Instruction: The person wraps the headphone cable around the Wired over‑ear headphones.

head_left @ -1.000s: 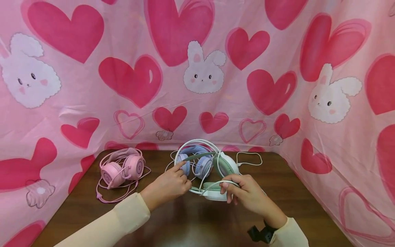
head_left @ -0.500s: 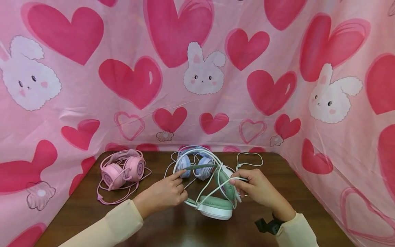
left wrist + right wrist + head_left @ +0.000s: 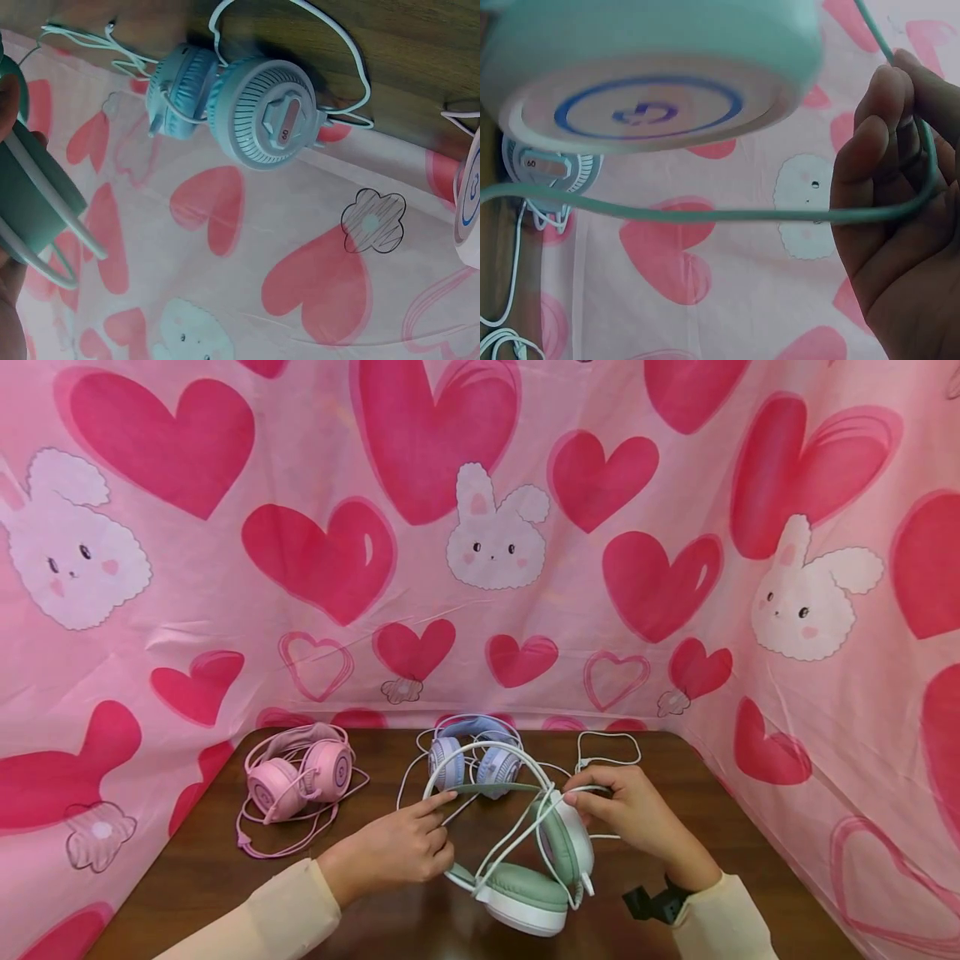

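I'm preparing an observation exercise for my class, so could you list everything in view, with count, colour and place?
white-and-green headphones: one pair, white and green, between the hands
held cable: one, white, in the right hand
pink headphones: one pair, pink, table's left
blue headphones: one pair, pale blue, table's back middle
cable loop: one, white, table's back right
table: one, brown, below
cloth backdrop: one, pink with hearts and rabbits, behind
wrist device: one, black, right wrist
sleeves: two, cream, on both arms
left hand: one, gripping the headband
right hand: one, pinching the cable
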Demonstrator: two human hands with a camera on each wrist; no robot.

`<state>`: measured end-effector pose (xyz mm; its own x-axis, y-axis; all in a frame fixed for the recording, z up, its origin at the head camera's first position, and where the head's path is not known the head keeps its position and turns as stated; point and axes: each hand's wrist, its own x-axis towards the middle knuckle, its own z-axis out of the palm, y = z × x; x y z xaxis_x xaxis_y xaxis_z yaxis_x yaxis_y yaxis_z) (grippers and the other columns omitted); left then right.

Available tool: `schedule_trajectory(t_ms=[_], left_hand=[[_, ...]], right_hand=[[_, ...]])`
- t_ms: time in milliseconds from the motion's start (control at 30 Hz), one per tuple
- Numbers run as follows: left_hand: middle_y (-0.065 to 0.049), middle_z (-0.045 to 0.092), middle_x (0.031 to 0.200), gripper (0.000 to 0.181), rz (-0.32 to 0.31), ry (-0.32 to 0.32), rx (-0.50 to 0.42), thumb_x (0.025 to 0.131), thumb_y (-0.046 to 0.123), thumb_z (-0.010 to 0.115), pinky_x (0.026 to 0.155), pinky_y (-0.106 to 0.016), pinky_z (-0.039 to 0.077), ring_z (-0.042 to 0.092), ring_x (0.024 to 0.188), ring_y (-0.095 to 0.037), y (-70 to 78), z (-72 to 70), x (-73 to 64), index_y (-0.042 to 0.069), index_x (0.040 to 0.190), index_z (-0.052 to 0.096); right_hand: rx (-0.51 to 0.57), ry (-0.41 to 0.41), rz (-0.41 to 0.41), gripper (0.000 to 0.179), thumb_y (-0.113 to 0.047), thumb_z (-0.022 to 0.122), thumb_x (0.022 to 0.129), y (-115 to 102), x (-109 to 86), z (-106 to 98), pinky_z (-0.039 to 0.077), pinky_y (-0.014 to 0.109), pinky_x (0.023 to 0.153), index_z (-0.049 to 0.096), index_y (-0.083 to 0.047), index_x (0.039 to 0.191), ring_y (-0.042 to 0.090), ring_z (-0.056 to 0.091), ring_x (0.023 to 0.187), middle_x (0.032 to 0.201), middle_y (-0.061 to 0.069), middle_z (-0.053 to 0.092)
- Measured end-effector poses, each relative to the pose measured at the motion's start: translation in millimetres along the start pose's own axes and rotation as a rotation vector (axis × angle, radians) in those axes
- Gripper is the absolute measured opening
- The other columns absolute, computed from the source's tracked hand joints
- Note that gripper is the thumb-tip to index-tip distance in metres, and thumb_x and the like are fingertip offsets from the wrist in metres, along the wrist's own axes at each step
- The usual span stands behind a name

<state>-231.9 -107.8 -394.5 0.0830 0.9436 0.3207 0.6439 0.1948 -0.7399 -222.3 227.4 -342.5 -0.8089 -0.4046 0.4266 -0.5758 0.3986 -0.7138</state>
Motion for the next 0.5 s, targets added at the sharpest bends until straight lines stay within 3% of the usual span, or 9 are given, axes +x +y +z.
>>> schedule_trajectory(t_ms=[133, 333, 500], left_hand=[[0.005, 0.054, 0.064, 0.044, 0.026, 0.028, 0.012, 0.093, -0.006, 0.025, 0.105, -0.048, 0.038, 0.059, 0.064, -0.016, 1.1, 1.4, -0.9, 0.018, 0.076, 0.057], [0.005, 0.054, 0.065, 0.040, 0.039, 0.033, 0.005, 0.094, -0.004, 0.029, 0.106, -0.049, 0.037, 0.060, 0.067, -0.017, 2.5, 0.5, -1.9, 0.017, 0.078, 0.059], [0.005, 0.054, 0.066, 0.036, 0.042, 0.034, 0.000, 0.093, -0.003, 0.032, 0.107, -0.049, 0.035, 0.061, 0.070, -0.019, 4.3, -1.7, -0.7, 0.016, 0.080, 0.059]], right_hand=[[0.031, 0.022, -0.017, 0.008, -0.009, 0.074, 0.085, 3.7, 0.7, -2.6, 0.053, 0.032, 0.050, 0.072, -0.008, 0.092, 0.021, 0.061, 0.056, 0.072, 0.002, 0.067], [-0.007, 0.089, -0.019, 0.009, -0.001, 0.072, 0.084, 11.1, 1.2, -4.0, 0.049, 0.028, 0.048, 0.071, -0.007, 0.091, 0.023, 0.059, 0.056, 0.064, -0.002, 0.062], [-0.015, 0.136, -0.017, 0.007, 0.006, 0.069, 0.084, -0.1, 1.5, -3.7, 0.048, 0.027, 0.050, 0.070, 0.001, 0.088, 0.028, 0.058, 0.057, 0.062, 0.003, 0.061]])
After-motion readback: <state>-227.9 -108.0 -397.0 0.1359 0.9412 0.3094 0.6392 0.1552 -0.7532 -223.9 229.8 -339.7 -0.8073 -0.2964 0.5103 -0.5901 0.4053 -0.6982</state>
